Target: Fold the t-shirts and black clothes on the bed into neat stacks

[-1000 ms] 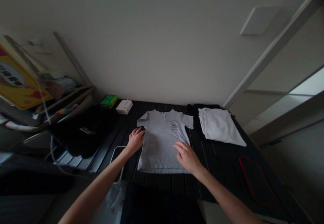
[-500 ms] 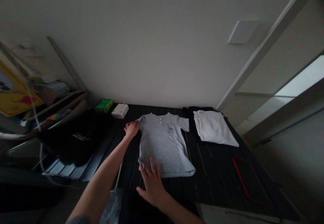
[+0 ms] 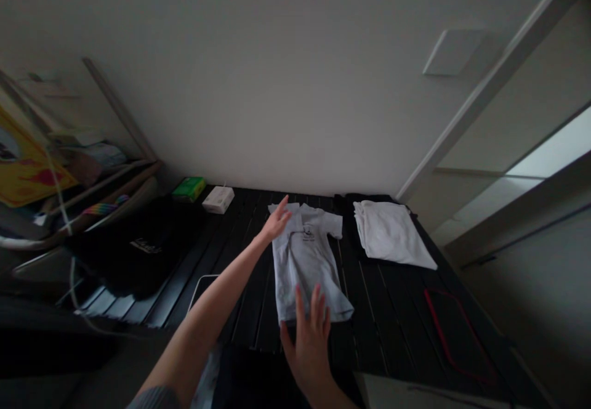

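Observation:
A light grey short-sleeved shirt [image 3: 307,267] lies on the dark slatted table [image 3: 392,310], its left side folded inward over the front, with part of a small printed emblem showing. My left hand [image 3: 277,220] is at the fold near the collar, fingers stretched out, index finger pointing toward the wall. Over the shirt's lower hem is my right hand [image 3: 308,338], fingers spread and palm down; whether its fingertips press the cloth I cannot tell. The right sleeve still lies flat outward.
Folded white cloth [image 3: 392,233] rests on black fabric at the right. Nearer is a red-edged frame [image 3: 438,319]. Back left stand a green box [image 3: 189,189] and a white box [image 3: 218,199]; a black garment [image 3: 138,249] lies at the left. A wall [image 3: 295,89] borders the far edge.
The shirt's left side, flat before, is now folded inward. My left hand moved right from the left sleeve to the fold, and my right hand shifted right along the hem.

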`<state>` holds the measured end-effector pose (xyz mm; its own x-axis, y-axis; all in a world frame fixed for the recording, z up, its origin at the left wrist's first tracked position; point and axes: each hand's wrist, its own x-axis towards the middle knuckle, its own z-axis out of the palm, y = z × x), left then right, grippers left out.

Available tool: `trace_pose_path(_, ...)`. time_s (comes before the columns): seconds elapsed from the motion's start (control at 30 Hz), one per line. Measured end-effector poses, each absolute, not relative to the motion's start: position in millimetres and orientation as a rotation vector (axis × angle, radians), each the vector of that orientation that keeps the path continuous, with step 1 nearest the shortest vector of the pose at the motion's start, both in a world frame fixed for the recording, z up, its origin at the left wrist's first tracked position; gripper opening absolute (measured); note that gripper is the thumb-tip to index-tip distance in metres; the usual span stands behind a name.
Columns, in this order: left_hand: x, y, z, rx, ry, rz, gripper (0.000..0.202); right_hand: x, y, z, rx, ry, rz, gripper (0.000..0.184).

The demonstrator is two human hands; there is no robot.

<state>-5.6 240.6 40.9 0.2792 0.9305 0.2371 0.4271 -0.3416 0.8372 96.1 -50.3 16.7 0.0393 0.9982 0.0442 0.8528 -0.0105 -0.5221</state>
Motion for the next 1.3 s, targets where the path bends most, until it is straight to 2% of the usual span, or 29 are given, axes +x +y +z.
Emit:
trace_pose_path(0.17,18,195,-13,2.2,1.54,0.634,0.057,105,-47,10,-1.687,-2.184,0.724,0.072)
trace_pose_path(0.27,17,177,-29,2.328,1.613,0.521,0.056,109,-46,1,-1.614,-2.247,0.783,0.07)
trace_pose_path(0.4,5,165,-26,2.465,1.618,0.397,0.056,128,-13,1,-1.736,-2.075,0.567,0.053)
trace_pose_path(0.5,-7,155,-21,2.516,1.559,0.356,0.053,162,41,2,-2.015,-1.73,0.345,0.054)
trace_pose_path(0.6,-13,146,-17,2.514,1.542,0.344,0.052,203,100,-4,-2.182,-1.474,0.312,0.059)
trace_pose_path(0.73,-15,141,-15,2.44,1.552,0.45,0.054,235,148,-17,-2.159,-1.516,0.468,0.059)
trace_pose_path(0.9,-26,138,-15,2.214,1.629,0.837,0.056,230,160,-20,-2.118,-1.578,0.479,0.052)
trace_pose_path(1.0,-31,139,-17,2.045,1.648,1.019,0.054,209,164,-8,-2.086,-1.592,0.412,0.058)
trace_pose_path(1.13,-33,141,-19,1.927,1.628,1.074,0.053,158,177,10,-1.896,-1.763,0.363,0.067)
trace_pose_path(1.3,-37,143,-23,1.856,1.614,1.198,0.051,95,189,5,-1.569,-2.073,0.546,0.059)
